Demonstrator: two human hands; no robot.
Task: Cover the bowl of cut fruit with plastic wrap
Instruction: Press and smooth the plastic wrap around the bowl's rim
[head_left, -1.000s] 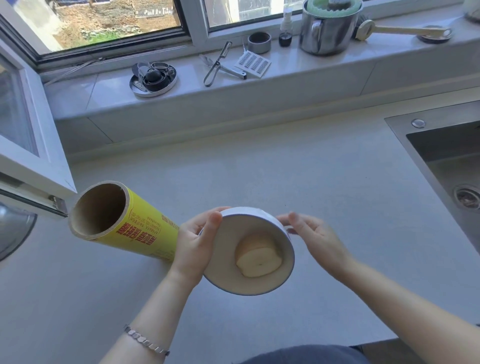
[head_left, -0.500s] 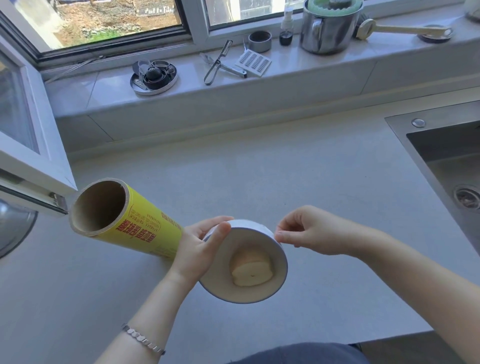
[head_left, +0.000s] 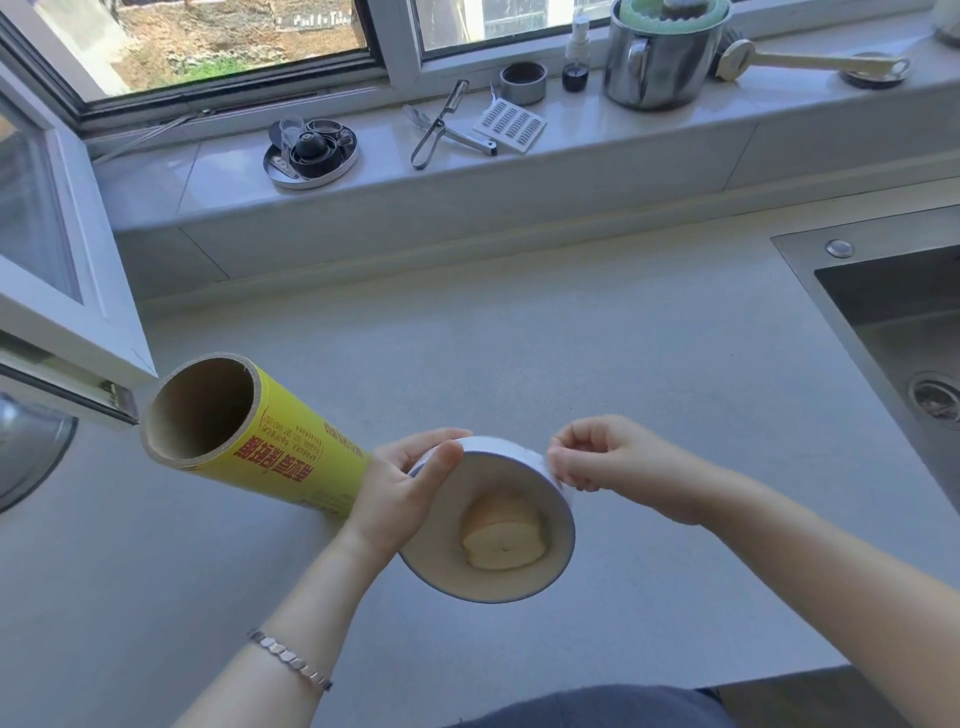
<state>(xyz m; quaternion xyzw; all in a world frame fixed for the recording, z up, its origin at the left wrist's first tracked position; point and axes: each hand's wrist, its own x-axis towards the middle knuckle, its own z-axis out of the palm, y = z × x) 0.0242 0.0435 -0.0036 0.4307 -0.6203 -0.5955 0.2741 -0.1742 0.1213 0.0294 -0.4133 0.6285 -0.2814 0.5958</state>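
A white bowl (head_left: 441, 556) with a blue rim is tilted toward me, and pale cut fruit (head_left: 501, 540) lies inside it. My left hand (head_left: 400, 493) grips its left rim, thumb over the edge. At the bowl's upper right rim my right hand (head_left: 608, 457) has its fingertips pinched together; clear plastic wrap seems to be between them, but it is hard to make out. The plastic wrap roll (head_left: 260, 441), a yellow tube with red print and an open cardboard core, lies on the counter to the left, its near end hidden behind my left hand.
A steel sink (head_left: 893, 332) is set into the grey counter (head_left: 519, 332) at the right. An open window sash (head_left: 57, 291) juts over the counter's left end. On the sill behind stand a metal pot (head_left: 660, 57), a peeler (head_left: 436, 130) and small tins.
My right hand has closed from open fingers into a pinch at the bowl's upper right rim. The bowl has dropped slightly and tilted further toward me; the left hand keeps its grip.
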